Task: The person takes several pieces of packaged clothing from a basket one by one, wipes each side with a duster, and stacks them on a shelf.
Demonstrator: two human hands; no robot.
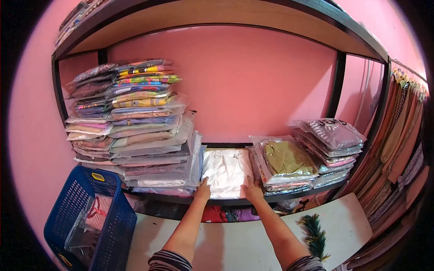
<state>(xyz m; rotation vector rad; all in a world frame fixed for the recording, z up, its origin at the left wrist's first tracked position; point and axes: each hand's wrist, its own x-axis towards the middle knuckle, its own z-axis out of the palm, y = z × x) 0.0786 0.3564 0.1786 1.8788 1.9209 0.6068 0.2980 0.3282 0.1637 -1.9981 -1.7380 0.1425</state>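
Observation:
A folded white garment (226, 169), apparently in a clear plastic bag, lies flat on the shelf between the stacks. My left hand (203, 189) grips its left edge near the front, and my right hand (251, 189) has hold of the right edge. Both thumbs show at the sides; the other fingers are partly hidden. Close to my left hand rises a tall stack of bagged clothes (151, 147). Beside my right hand is a lower stack topped by a bagged olive-green garment (287, 158).
Another bagged stack (334, 135) stands farther right. A blue plastic basket (115, 226) at lower left holds a striped red-and-white item (99, 212). A dark feathery strand (313, 237) lies on the white surface (210, 248). Clothes hang (393, 135) on the right; an upper shelf (217, 13) spans overhead.

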